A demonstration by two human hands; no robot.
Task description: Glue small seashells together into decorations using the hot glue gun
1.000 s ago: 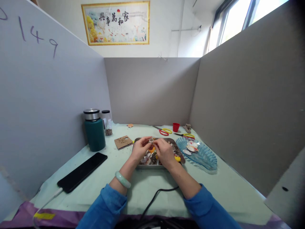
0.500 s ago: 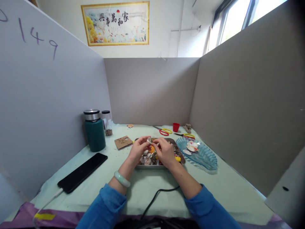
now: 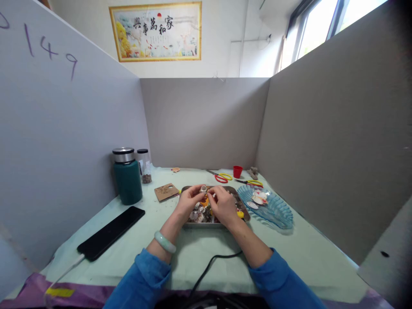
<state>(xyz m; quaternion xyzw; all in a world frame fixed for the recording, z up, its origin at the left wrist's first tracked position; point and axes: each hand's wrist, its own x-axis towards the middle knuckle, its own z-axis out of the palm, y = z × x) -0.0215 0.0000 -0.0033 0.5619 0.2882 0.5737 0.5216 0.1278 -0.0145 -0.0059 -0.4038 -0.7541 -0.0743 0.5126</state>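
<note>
Over the metal tray point(image 3: 209, 225), my left hand point(image 3: 186, 201) grips a small whitish shell point(image 3: 203, 189) between thumb and fingers. The shell's round, pale opening faces me. Close against its lower right side is my right hand point(image 3: 222, 204), thumb and forefinger pinched together. Whatever lies between those right fingertips is too small to make out. Beneath both hands the tray holds a heap of mixed shells point(image 3: 200, 214), with orange and yellow pieces among them. My hands hide part of the tray.
To the right stands a blue glass dish point(image 3: 283, 214) with shells point(image 3: 259, 197). Behind are scissors point(image 3: 222, 177), more scissors point(image 3: 252, 183) and a red cup point(image 3: 237, 172). At left are a green flask point(image 3: 128, 182), a jar point(image 3: 146, 169), cardboard point(image 3: 166, 192) and a phone point(image 3: 111, 234).
The shell has turned in my fingers, so its round opening now shows more. It has shifted slightly to the right. My arms have barely moved.
</note>
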